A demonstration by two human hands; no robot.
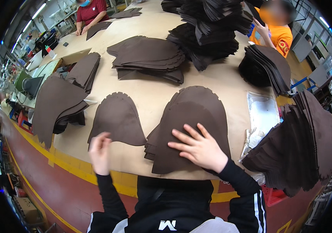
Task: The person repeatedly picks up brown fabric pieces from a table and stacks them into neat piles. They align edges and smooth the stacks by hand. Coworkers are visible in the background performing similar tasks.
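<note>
My right hand (pixel 200 148) lies with spread fingers on a stack of dark brown, bell-shaped flat pieces (pixel 197 103) near the table's front edge. The top piece has a rounded end with small notches, and layers fan out at the stack's left side. To the left lies a smaller pile of similar brown pieces (pixel 116 116). My left hand (pixel 101 152) is at that pile's lower left corner, its fingers bent and slightly blurred. Whether anything is between those fingers cannot be made out.
Brown stacks lie at the left edge (pixel 57 103), further back (pixel 146 56) and at the right edge (pixel 290 143). A tall dark pile (pixel 208 35) stands behind. A clear plastic sheet (pixel 263 110) lies to the right. Two people (pixel 92 13) (pixel 276 35) are across the table.
</note>
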